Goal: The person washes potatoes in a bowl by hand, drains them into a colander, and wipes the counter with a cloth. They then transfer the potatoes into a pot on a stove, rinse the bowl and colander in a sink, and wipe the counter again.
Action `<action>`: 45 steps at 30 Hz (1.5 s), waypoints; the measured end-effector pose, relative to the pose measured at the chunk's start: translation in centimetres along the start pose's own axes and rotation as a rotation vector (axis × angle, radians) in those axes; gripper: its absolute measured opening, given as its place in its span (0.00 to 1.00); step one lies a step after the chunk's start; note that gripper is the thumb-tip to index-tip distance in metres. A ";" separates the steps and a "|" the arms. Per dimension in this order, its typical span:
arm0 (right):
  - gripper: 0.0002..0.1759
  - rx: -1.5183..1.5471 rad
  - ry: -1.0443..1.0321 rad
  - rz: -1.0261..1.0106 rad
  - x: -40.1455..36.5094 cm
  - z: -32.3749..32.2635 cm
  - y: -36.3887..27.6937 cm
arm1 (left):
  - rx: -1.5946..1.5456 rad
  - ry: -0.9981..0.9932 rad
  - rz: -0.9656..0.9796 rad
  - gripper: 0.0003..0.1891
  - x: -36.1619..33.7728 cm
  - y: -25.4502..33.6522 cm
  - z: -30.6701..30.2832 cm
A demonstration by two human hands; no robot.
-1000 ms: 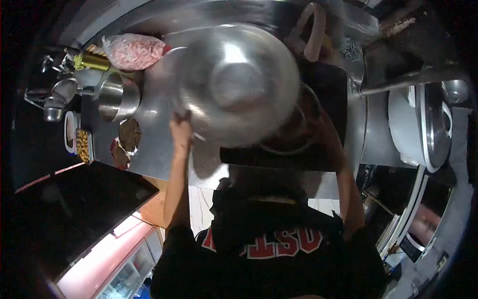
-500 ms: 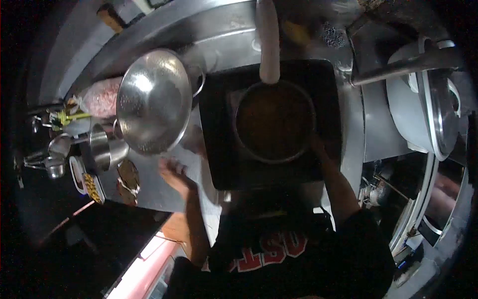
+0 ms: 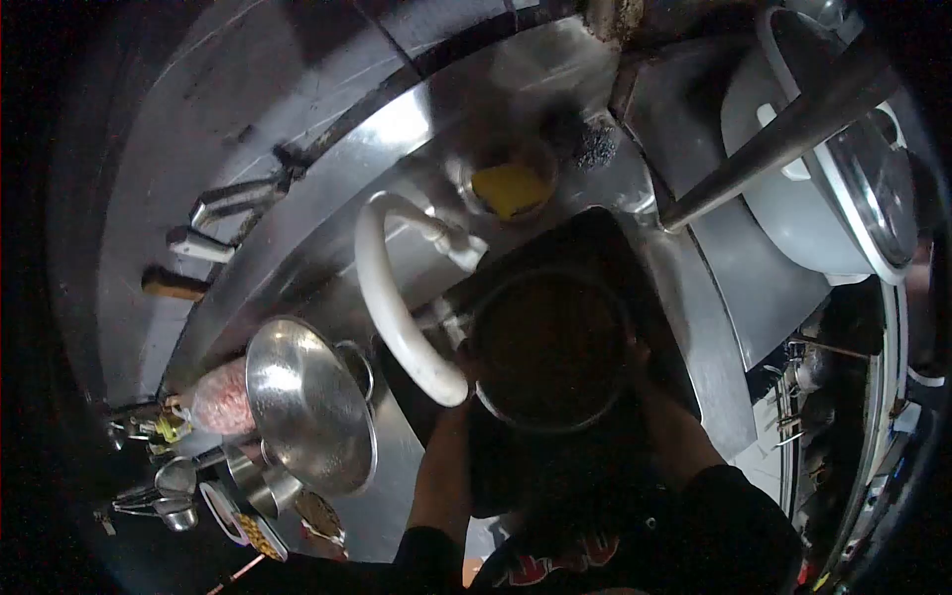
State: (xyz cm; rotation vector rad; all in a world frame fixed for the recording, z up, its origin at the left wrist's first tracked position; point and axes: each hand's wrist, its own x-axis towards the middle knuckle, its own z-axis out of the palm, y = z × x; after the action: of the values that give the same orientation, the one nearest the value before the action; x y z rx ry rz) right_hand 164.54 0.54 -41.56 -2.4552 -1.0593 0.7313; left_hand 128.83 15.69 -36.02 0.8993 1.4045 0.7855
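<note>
Head view, looking straight down.

- Round dark pot (image 3: 550,347) sits in the black sink (image 3: 593,236), filling most of the basin and lying nearer its front edge. The inside is too dark to read.
- Left hand (image 3: 462,377) is at the pot's left rim, just beside the free end of the white hose (image 3: 382,297). Fingers are lost in shadow, so I cannot tell whether they are curled on the rim, on the hose, or lying loose.
- Right hand (image 3: 635,355) is pressed to the pot's right rim, forearm coming up from the sink's front right corner. Fingers seem to lie against the rim (dim, so how far they wrap is unclear).
- The hose arcs from the sink's back left corner, out over the left edge, and ends at the pot's left side.
- Steel surface (image 3: 397,491) left of the sink carries a large shiny steel bowl (image 3: 307,402), tilted, touching a clear bag (image 3: 220,399) of pinkish stuff on its left.
- Small steel vessels and ladles (image 3: 164,486) crowd the far left edge, with a tray of yellowish bits (image 3: 256,535) near the front left corner.
- Behind the sink's back edge are a yellow sponge (image 3: 511,188) in a little dish and a dark scouring pad (image 3: 595,147) just beside it.
- A white rice cooker (image 3: 793,198) stands to the right of the sink, well apart from the pot.
</note>
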 end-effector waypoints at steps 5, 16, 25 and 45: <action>0.17 -0.030 -0.041 -0.001 -0.4 0.4 0.3 | -0.142 -0.110 -0.062 0.13 1.5 -2.5 -1.2; 0.18 -0.074 -0.071 -0.033 0.4 0.9 0.2 | -0.124 -0.023 -0.179 0.15 -1.9 -3.3 -3.4; 0.20 -0.142 -0.111 -0.117 0.8 -2.3 -1.3 | 0.034 0.223 -0.251 0.14 -4.5 -0.3 -3.0; 0.33 0.696 -0.057 0.259 -7.9 -20.9 -15.7 | 0.369 0.488 0.174 0.11 -7.8 11.2 -2.3</action>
State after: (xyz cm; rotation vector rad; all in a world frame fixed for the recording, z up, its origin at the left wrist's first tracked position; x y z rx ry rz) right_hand 163.46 2.25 -14.34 -1.9733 -0.3913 1.0430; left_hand 126.98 14.13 -22.41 1.1756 1.9619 0.9354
